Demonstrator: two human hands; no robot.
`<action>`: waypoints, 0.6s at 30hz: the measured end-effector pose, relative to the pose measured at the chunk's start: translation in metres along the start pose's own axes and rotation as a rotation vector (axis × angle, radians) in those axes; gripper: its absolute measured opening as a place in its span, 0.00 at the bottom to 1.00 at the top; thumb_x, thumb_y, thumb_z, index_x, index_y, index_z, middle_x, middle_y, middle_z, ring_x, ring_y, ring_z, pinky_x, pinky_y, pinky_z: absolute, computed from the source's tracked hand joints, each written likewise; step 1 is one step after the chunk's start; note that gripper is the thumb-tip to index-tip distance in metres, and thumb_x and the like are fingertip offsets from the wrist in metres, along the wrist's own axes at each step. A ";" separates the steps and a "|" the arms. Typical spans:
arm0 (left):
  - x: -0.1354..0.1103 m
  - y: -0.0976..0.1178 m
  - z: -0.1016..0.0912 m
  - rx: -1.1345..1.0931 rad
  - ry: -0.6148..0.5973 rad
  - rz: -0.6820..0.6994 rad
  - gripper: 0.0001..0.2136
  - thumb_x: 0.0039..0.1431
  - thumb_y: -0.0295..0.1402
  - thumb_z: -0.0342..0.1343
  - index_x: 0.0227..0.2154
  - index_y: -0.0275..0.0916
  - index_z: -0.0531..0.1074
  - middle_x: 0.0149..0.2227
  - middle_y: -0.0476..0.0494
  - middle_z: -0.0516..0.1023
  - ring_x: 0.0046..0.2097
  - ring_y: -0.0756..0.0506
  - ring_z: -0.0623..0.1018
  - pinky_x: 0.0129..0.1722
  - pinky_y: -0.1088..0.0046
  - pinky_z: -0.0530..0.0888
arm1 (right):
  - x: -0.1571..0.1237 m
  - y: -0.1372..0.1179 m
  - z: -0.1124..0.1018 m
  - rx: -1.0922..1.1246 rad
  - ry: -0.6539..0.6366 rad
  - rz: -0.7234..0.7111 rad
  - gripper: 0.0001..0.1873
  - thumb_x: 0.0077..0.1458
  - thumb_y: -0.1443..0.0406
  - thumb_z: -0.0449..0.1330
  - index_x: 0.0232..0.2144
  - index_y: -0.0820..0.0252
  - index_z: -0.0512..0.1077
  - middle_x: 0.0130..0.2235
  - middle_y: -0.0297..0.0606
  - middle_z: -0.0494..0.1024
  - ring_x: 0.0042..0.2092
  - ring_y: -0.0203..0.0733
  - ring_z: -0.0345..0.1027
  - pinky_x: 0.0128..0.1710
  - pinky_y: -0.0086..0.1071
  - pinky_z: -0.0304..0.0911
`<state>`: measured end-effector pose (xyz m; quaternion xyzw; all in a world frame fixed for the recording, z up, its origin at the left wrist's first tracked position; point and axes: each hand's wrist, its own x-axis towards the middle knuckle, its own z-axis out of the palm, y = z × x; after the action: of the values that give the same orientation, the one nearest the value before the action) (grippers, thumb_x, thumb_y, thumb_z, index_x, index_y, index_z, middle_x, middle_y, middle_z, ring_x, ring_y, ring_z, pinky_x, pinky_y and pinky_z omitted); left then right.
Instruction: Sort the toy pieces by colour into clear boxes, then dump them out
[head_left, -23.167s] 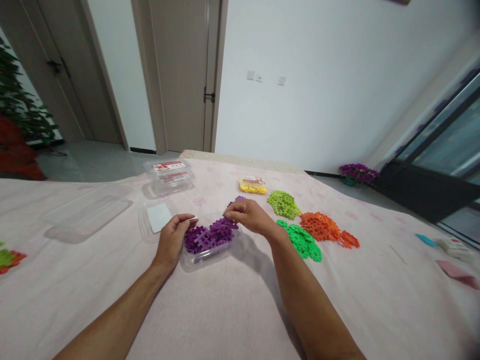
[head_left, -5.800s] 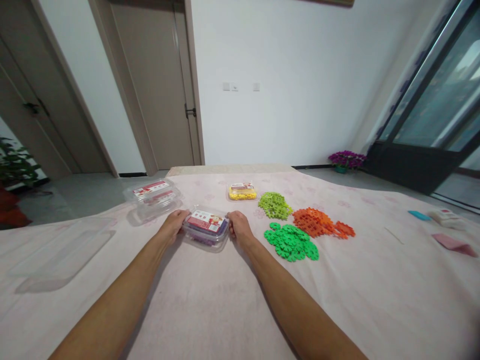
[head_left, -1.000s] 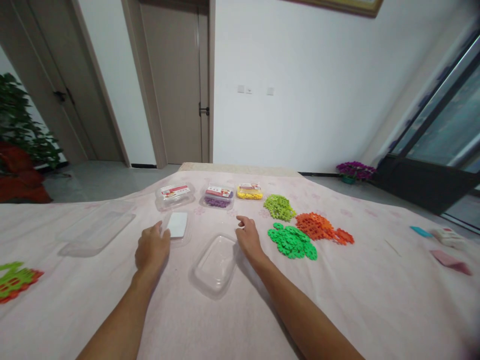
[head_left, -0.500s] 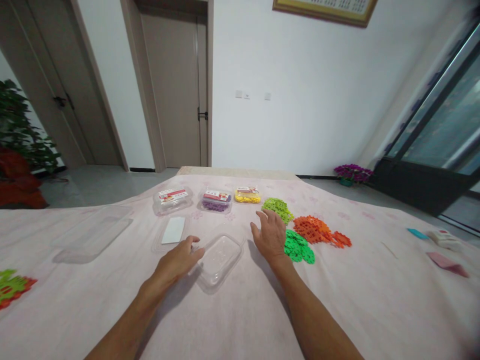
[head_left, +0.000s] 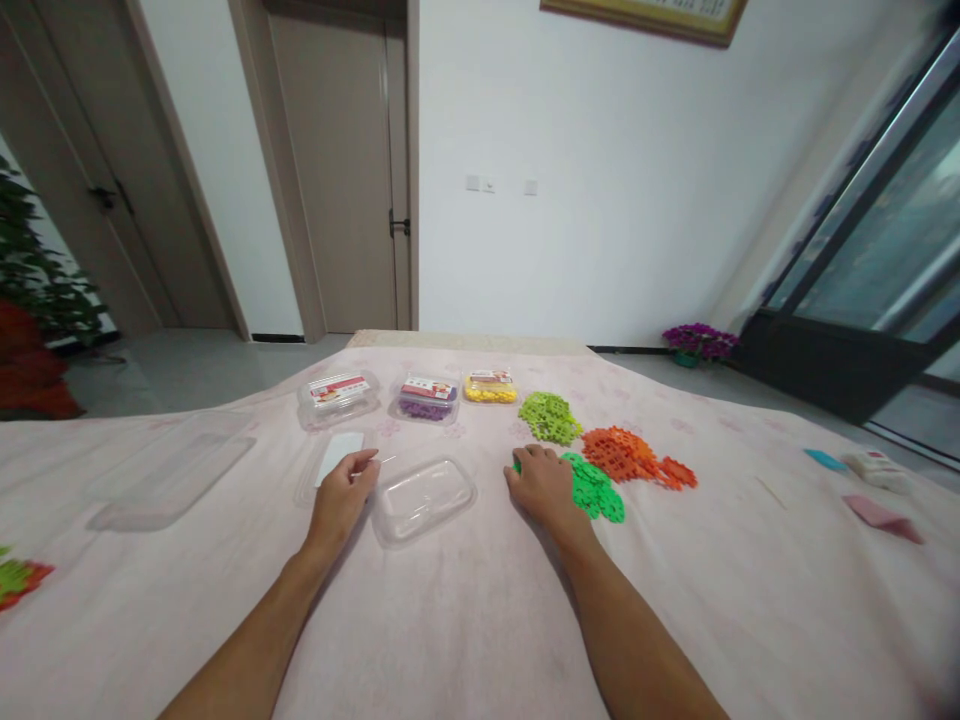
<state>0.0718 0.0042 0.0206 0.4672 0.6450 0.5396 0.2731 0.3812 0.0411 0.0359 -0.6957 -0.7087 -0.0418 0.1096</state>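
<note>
Right hand [head_left: 540,487] over the green pieces [head_left: 598,490], left hand [head_left: 345,492] at the clear container [head_left: 424,497].
The clear container lies between the hands on the cloth-covered bench [head_left: 450,630], its left edge beside the left hand; whether that loosely curled grip holds it, I cannot tell. The right grip bends fingers-down over the left part of the green pieces, its hold hidden. Orange pieces [head_left: 619,455] lie to the right.

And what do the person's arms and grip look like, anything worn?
Left forearm and right forearm are bare to the frame's edge: no sleeve, watch or bracelet shows. The left grip and right grip are ungloved hands; whether rings are worn is unclear.
</note>
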 end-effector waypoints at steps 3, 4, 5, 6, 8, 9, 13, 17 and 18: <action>-0.005 -0.006 0.007 -0.070 -0.054 0.068 0.25 0.58 0.49 0.55 0.53 0.40 0.71 0.50 0.39 0.76 0.45 0.43 0.77 0.43 0.65 0.75 | 0.004 0.008 -0.008 -0.025 -0.084 0.059 0.34 0.55 0.47 0.59 0.60 0.55 0.67 0.65 0.53 0.62 0.66 0.65 0.48 0.58 0.62 0.45; -0.008 -0.007 0.009 -0.078 -0.071 0.124 0.26 0.58 0.49 0.54 0.55 0.41 0.69 0.54 0.38 0.73 0.51 0.42 0.75 0.49 0.62 0.73 | 0.005 0.014 -0.011 -0.037 -0.129 0.096 0.40 0.52 0.44 0.60 0.63 0.53 0.63 0.67 0.53 0.58 0.67 0.68 0.43 0.58 0.66 0.42; -0.010 -0.009 0.011 -0.074 -0.099 0.189 0.27 0.59 0.50 0.54 0.57 0.41 0.67 0.58 0.36 0.69 0.55 0.40 0.73 0.55 0.58 0.70 | 0.007 0.020 -0.013 -0.042 -0.175 0.135 0.45 0.50 0.41 0.60 0.65 0.52 0.59 0.68 0.53 0.55 0.68 0.70 0.40 0.57 0.69 0.41; -0.012 -0.010 0.013 -0.059 -0.137 0.257 0.28 0.58 0.50 0.55 0.58 0.42 0.66 0.61 0.35 0.65 0.59 0.39 0.70 0.60 0.55 0.66 | 0.008 0.027 -0.014 -0.039 -0.224 0.170 0.48 0.48 0.39 0.59 0.66 0.51 0.57 0.69 0.53 0.54 0.68 0.71 0.39 0.56 0.71 0.41; -0.015 -0.012 0.015 -0.012 -0.214 0.369 0.33 0.56 0.52 0.57 0.62 0.43 0.62 0.65 0.34 0.58 0.65 0.36 0.62 0.65 0.49 0.58 | 0.009 0.038 -0.015 -0.020 -0.313 0.210 0.50 0.47 0.36 0.58 0.67 0.48 0.55 0.68 0.53 0.54 0.68 0.73 0.40 0.55 0.72 0.43; -0.017 -0.013 0.015 0.011 -0.243 0.410 0.35 0.55 0.53 0.58 0.63 0.44 0.60 0.66 0.34 0.54 0.67 0.35 0.59 0.66 0.47 0.55 | 0.009 0.041 -0.013 -0.013 -0.338 0.221 0.50 0.47 0.36 0.58 0.67 0.48 0.56 0.68 0.53 0.54 0.68 0.73 0.41 0.54 0.72 0.44; -0.022 -0.012 0.016 0.108 -0.324 0.508 0.43 0.48 0.52 0.65 0.66 0.48 0.55 0.69 0.35 0.47 0.70 0.31 0.49 0.66 0.42 0.52 | 0.005 0.034 0.000 -0.040 -0.246 0.252 0.44 0.54 0.38 0.52 0.66 0.51 0.58 0.67 0.55 0.56 0.66 0.72 0.46 0.54 0.71 0.46; -0.026 -0.009 0.018 0.184 -0.332 0.543 0.47 0.42 0.45 0.71 0.66 0.51 0.55 0.70 0.36 0.45 0.70 0.30 0.49 0.66 0.41 0.52 | -0.001 0.011 0.014 -0.085 -0.050 0.221 0.34 0.60 0.46 0.52 0.62 0.55 0.63 0.60 0.58 0.66 0.59 0.68 0.58 0.52 0.64 0.52; -0.026 -0.008 0.018 0.191 -0.322 0.537 0.47 0.43 0.43 0.71 0.66 0.51 0.56 0.70 0.37 0.45 0.70 0.30 0.50 0.66 0.42 0.52 | -0.002 0.006 0.016 -0.088 -0.004 0.199 0.31 0.61 0.48 0.53 0.61 0.56 0.65 0.58 0.57 0.68 0.58 0.67 0.60 0.51 0.61 0.53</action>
<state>0.0959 -0.0111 0.0038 0.7235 0.4950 0.4484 0.1745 0.3861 0.0423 0.0196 -0.7670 -0.6336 -0.0601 0.0811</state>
